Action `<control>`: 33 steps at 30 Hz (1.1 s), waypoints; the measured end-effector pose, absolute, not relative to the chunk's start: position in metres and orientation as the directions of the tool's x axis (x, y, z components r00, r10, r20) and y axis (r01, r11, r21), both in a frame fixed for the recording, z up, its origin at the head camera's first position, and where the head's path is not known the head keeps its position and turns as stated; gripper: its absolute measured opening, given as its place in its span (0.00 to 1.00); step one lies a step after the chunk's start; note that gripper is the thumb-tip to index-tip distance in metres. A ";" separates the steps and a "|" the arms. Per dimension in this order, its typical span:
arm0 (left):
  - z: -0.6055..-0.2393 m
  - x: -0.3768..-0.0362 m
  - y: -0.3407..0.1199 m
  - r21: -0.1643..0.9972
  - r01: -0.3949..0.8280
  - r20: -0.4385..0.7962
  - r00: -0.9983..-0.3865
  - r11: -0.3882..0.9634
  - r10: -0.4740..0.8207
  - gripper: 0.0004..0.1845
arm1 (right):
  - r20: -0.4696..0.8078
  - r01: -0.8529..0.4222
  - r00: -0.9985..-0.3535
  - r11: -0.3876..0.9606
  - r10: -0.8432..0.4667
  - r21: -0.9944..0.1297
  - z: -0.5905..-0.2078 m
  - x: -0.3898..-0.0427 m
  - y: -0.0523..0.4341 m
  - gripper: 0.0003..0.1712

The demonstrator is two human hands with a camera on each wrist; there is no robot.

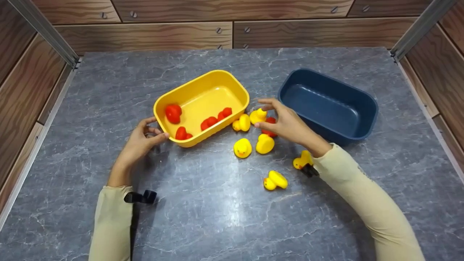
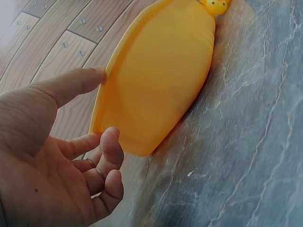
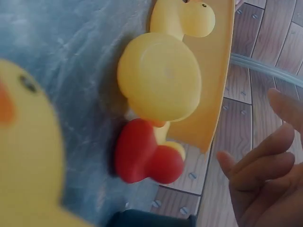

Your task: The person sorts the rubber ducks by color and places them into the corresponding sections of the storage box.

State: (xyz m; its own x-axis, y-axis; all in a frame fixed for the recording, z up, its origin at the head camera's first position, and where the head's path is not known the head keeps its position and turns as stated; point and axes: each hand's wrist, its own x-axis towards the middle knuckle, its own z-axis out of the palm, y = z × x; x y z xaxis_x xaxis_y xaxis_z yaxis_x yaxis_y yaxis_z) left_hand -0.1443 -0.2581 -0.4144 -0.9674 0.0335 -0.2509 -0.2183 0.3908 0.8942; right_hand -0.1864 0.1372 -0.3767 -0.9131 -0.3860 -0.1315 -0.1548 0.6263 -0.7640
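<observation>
My left hand [image 1: 139, 143] touches the near left end of a yellow bin [image 1: 199, 78], its thumb and a finger against the outside near the rim. Several red rubber ducks [image 1: 173, 114] lie inside that bin. Thumb and fingers spread apart, my right hand [image 1: 288, 123] hovers over a cluster of ducks between the two bins, holding nothing. Close to its fingertips is a yellow rubber duck [image 1: 258, 116]. Partly hidden under this hand is a red duck [image 1: 269, 127]. In the right wrist view the red duck [image 3: 137, 151] touches a yellow duck [image 3: 158, 75].
A dark blue bin [image 1: 326, 108] stands at the right with nothing inside. More yellow ducks [image 1: 242, 148] lie on the grey marbled table [image 1: 203, 217]. One duck [image 1: 275, 180] sits nearer the front, another [image 1: 303, 159] beside the right sleeve. Wood-patterned walls surround the table.
</observation>
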 end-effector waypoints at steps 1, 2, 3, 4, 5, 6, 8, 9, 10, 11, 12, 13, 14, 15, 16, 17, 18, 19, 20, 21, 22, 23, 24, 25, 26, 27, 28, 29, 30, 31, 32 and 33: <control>-0.414 -0.144 -0.258 0.894 -0.217 -0.250 -0.968 0.392 0.034 0.40 | -0.142 -0.149 -0.913 0.635 -0.383 -0.758 -0.378 -0.187 0.139 0.40; -0.414 -0.145 -0.258 0.893 -0.217 -0.250 -0.968 0.393 0.034 0.40 | -0.153 -0.142 -0.912 0.644 -0.380 -0.751 -0.379 -0.187 0.140 0.41; -0.414 -0.145 -0.258 0.892 -0.217 -0.250 -0.968 0.396 0.033 0.40 | -0.165 -0.138 -0.910 0.654 -0.379 -0.744 -0.380 -0.188 0.142 0.42; -0.414 -0.145 -0.258 0.892 -0.218 -0.250 -0.968 0.396 0.032 0.40 | -0.176 -0.135 -0.907 0.662 -0.381 -0.737 -0.381 -0.188 0.143 0.42; -0.414 -0.145 -0.258 0.892 -0.218 -0.251 -0.968 0.396 0.031 0.40 | -0.187 -0.135 -0.904 0.671 -0.385 -0.729 -0.382 -0.188 0.145 0.43; -0.414 -0.145 -0.258 0.892 -0.219 -0.250 -0.968 0.394 0.030 0.40 | -0.193 -0.139 -0.901 0.679 -0.389 -0.721 -0.382 -0.189 0.146 0.43; -0.414 -0.145 -0.258 0.894 -0.219 -0.250 -0.968 0.390 0.029 0.40 | -0.204 -0.141 -0.898 0.696 -0.389 -0.704 -0.382 -0.190 0.149 0.43; -0.414 -0.145 -0.257 0.894 -0.220 -0.250 -0.968 0.390 0.029 0.40 | -0.212 -0.139 -0.897 0.702 -0.389 -0.698 -0.382 -0.190 0.151 0.42; -0.414 -0.145 -0.257 0.895 -0.220 -0.250 -0.968 0.389 0.028 0.40 | -0.219 -0.137 -0.895 0.707 -0.388 -0.694 -0.382 -0.191 0.152 0.41; -0.414 -0.145 -0.257 0.895 -0.219 -0.250 -0.968 0.389 0.029 0.40 | -0.225 -0.134 -0.895 0.713 -0.385 -0.688 -0.382 -0.191 0.154 0.41; -0.414 -0.145 -0.257 0.894 -0.218 -0.249 -0.968 0.391 0.030 0.40 | -0.231 -0.132 -0.895 0.720 -0.382 -0.681 -0.383 -0.192 0.155 0.40; -0.414 -0.145 -0.257 0.894 -0.218 -0.249 -0.968 0.392 0.030 0.40 | -0.239 -0.127 -0.895 0.727 -0.378 -0.675 -0.383 -0.192 0.157 0.39; -0.414 -0.145 -0.258 0.892 -0.217 -0.249 -0.968 0.396 0.030 0.40 | -0.245 -0.125 -0.893 0.733 -0.376 -0.669 -0.383 -0.192 0.158 0.39; -0.414 -0.145 -0.258 0.891 -0.216 -0.248 -0.968 0.398 0.030 0.40 | -0.251 -0.125 -0.893 0.740 -0.374 -0.661 -0.384 -0.192 0.159 0.38; -0.414 -0.145 -0.258 0.890 -0.215 -0.247 -0.969 0.402 0.030 0.40 | -0.255 -0.126 -0.891 0.746 -0.375 -0.654 -0.385 -0.192 0.160 0.38; -0.414 -0.145 -0.258 0.890 -0.215 -0.247 -0.969 0.403 0.030 0.40 | -0.260 -0.129 -0.890 0.753 -0.375 -0.646 -0.385 -0.192 0.161 0.38; -0.414 -0.145 -0.258 0.889 -0.215 -0.248 -0.968 0.405 0.028 0.40 | -0.265 -0.133 -0.887 0.759 -0.378 -0.638 -0.386 -0.192 0.162 0.37; -0.414 -0.145 -0.258 0.887 -0.217 -0.249 -0.968 0.406 0.026 0.40 | -0.267 -0.138 -0.885 0.764 -0.380 -0.630 -0.387 -0.192 0.163 0.37; -0.414 -0.145 -0.258 0.887 -0.217 -0.249 -0.968 0.408 0.025 0.40 | -0.268 -0.146 -0.883 0.769 -0.385 -0.622 -0.388 -0.192 0.163 0.37; -0.414 -0.144 -0.258 0.886 -0.218 -0.249 -0.968 0.410 0.023 0.40 | -0.270 -0.154 -0.880 0.774 -0.390 -0.615 -0.389 -0.192 0.164 0.37; -0.414 -0.144 -0.258 0.885 -0.219 -0.249 -0.968 0.412 0.022 0.40 | -0.272 -0.162 -0.878 0.778 -0.395 -0.607 -0.390 -0.192 0.164 0.37; -0.414 -0.144 -0.258 0.886 -0.216 -0.248 -0.969 0.411 0.024 0.40 | -0.274 -0.169 -0.875 0.782 -0.399 -0.599 -0.391 -0.193 0.165 0.37; -0.414 -0.144 -0.258 0.886 -0.214 -0.246 -0.969 0.411 0.025 0.40 | -0.275 -0.176 -0.873 0.786 -0.402 -0.592 -0.392 -0.193 0.166 0.37; -0.414 -0.144 -0.258 0.887 -0.211 -0.243 -0.970 0.410 0.026 0.40 | -0.276 -0.182 -0.871 0.790 -0.406 -0.585 -0.393 -0.193 0.166 0.37; -0.414 -0.144 -0.258 0.888 -0.208 -0.240 -0.970 0.410 0.027 0.40 | -0.279 -0.188 -0.869 0.793 -0.410 -0.579 -0.394 -0.193 0.167 0.37; -0.414 -0.144 -0.258 0.890 -0.207 -0.238 -0.971 0.407 0.027 0.40 | -0.283 -0.191 -0.866 0.797 -0.411 -0.573 -0.395 -0.194 0.167 0.37; -0.414 -0.144 -0.258 0.892 -0.204 -0.236 -0.971 0.404 0.029 0.39 | -0.288 -0.193 -0.864 0.800 -0.413 -0.568 -0.395 -0.194 0.168 0.37; -0.414 -0.144 -0.258 0.893 -0.203 -0.234 -0.972 0.402 0.031 0.39 | -0.292 -0.195 -0.862 0.802 -0.415 -0.564 -0.396 -0.194 0.168 0.38; -0.414 -0.144 -0.257 0.893 -0.203 -0.235 -0.972 0.401 0.030 0.39 | -0.296 -0.197 -0.860 0.805 -0.416 -0.560 -0.397 -0.194 0.168 0.37; -0.414 -0.144 -0.257 0.893 -0.203 -0.234 -0.972 0.401 0.031 0.39 | -0.299 -0.196 -0.859 0.807 -0.415 -0.557 -0.398 -0.194 0.169 0.37; -0.414 -0.144 -0.257 0.894 -0.203 -0.234 -0.972 0.400 0.032 0.39 | -0.302 -0.194 -0.858 0.808 -0.414 -0.556 -0.398 -0.195 0.169 0.37; -0.414 -0.144 -0.257 0.895 -0.202 -0.234 -0.972 0.398 0.033 0.39 | -0.305 -0.192 -0.859 0.809 -0.412 -0.556 -0.399 -0.195 0.169 0.38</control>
State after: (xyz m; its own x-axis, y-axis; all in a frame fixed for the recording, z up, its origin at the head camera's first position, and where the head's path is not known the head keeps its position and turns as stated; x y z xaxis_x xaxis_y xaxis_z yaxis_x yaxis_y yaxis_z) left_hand -0.1439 -0.2569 -0.4138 -0.9716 0.0327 -0.2342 -0.2023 0.3980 0.8948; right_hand -0.1947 0.1686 -0.3988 -0.8586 -0.4124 -0.3045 -0.1915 0.8091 -0.5556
